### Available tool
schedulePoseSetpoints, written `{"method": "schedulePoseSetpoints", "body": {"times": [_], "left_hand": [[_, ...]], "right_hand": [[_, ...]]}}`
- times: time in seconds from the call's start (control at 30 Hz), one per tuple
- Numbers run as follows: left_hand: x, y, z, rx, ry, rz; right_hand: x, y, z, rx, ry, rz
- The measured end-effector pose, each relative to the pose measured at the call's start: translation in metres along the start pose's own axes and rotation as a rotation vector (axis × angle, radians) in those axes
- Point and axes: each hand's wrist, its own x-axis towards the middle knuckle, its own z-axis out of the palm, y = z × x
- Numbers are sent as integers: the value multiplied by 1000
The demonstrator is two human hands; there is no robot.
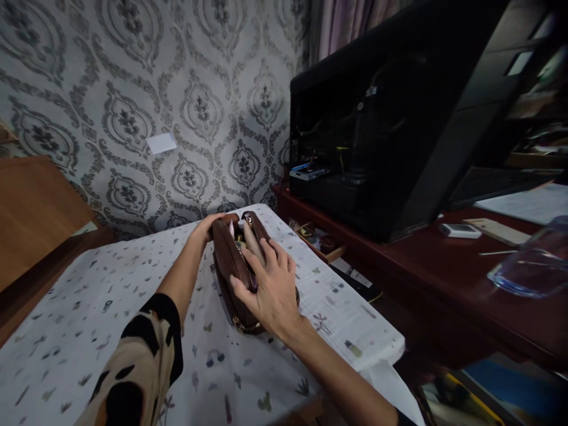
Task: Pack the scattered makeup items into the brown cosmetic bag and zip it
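A dark brown zippered bag (228,260) lies on the white patterned cloth (133,266), its top unzipped and parted. Inside it a beige item and a bit of white show. My left hand (207,228) is at the bag's far left end, with its fingers mostly hidden behind the bag. Across the opening and the near side rests my right hand (273,290), fingers spread and touching the bag's edges.
To the right, a dark red desk (399,266) holds a large black case (355,136), a small white device (460,231) and a clear plastic container (532,266). An open drawer (332,254) sits below. Brown wooden furniture (39,213) stands at left.
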Motion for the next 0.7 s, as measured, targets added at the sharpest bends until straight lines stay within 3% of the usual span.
{"method": "schedulePoseSetpoints", "body": {"times": [0.13,0.27,0.43,0.7], "left_hand": [[11,4,0,23,-16,-65],[7,6,3,8,-10,76],[-15,12,10,3,-31,278],[-24,35,27,147,-48,305]], "right_hand": [[8,1,-7,-25,-77,-26],[13,4,-11,-44,-133,-48],[13,6,-7,-43,-137,-83],[12,7,-1,-64,-99,-83]]}}
